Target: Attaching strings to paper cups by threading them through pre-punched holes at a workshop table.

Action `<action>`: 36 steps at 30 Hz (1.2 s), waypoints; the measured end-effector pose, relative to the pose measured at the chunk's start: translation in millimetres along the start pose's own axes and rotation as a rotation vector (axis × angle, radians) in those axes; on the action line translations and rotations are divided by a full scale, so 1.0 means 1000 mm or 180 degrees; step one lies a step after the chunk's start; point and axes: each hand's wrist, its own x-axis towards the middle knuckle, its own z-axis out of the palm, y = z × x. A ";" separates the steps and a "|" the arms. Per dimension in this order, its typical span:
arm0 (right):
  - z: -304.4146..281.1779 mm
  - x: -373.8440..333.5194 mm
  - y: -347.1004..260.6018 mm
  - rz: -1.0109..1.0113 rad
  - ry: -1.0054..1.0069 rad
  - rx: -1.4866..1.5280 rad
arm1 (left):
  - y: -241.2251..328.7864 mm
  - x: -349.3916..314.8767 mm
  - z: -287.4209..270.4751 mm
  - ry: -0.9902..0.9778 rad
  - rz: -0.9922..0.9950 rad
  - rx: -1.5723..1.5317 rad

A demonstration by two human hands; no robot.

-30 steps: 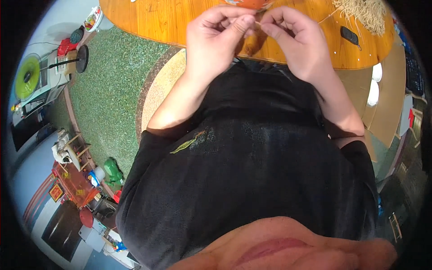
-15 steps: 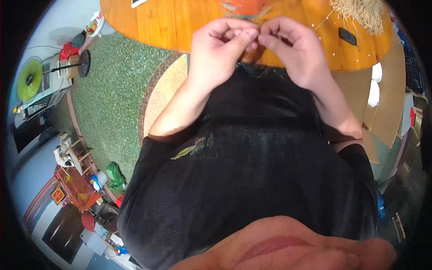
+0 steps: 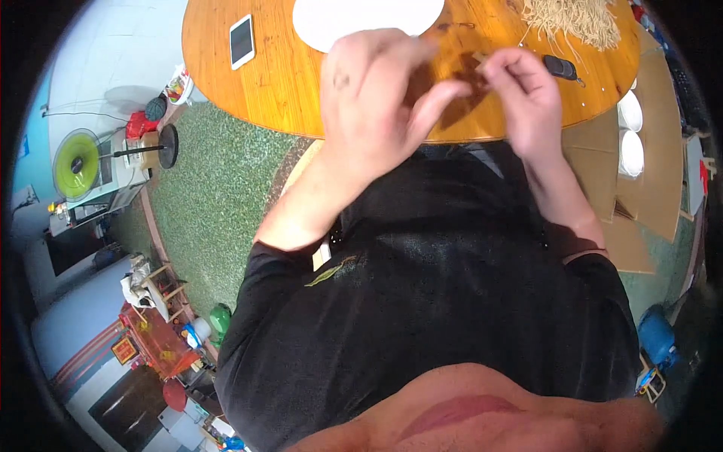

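Two hands work above one orange-brown wooden table (image 3: 279,94): the left hand (image 3: 369,98) is spread wide and blurred, its thumb standing well off from the fingers, while the right hand (image 3: 531,98) is narrow, thumb and forefinger drawn together beside one small brown thing (image 3: 480,57) — too blurred to name, and I cannot tell whether the fingertips are closed on it. That small thing sits between the two hands, over the table, nearer the right. One bundle of beige strands (image 3: 576,22) lies at the upper right of the tabletop, one dark handheld device (image 3: 561,68) with a loop at its end just beside the right hand. One white phone (image 3: 242,41) lies well left of the left hand, and one round white thing (image 3: 361,16), cut by the upper edge, is just beyond that hand. Two white oval things (image 3: 631,153) show past the table's right side, near brown cardboard (image 3: 595,166). One green leaf-shaped piece (image 3: 329,274) is on the black shirt (image 3: 444,309), and one green fan (image 3: 76,166) stands at the left. As for writing, one red square panel (image 3: 124,349) at lower left carries yellowish marks — too small to read.
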 end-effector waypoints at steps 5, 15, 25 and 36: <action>-0.024 0.017 0.009 0.0184 0.0347 0.0834 | -0.009 0.033 0.001 -0.1290 -0.0389 0.0508; 0.007 -0.009 0.026 0.0130 -0.0295 0.0381 | -0.028 0.008 -0.064 -0.1733 -0.0463 0.0526; 0.026 0.000 0.004 0.0364 0.0386 0.0891 | 0.033 0.076 -0.004 -0.2106 -0.1656 0.0261; 0.020 0.010 -0.021 0.0712 -0.0352 -0.0022 | 0.021 0.064 -0.001 -0.2420 -0.2123 -0.0083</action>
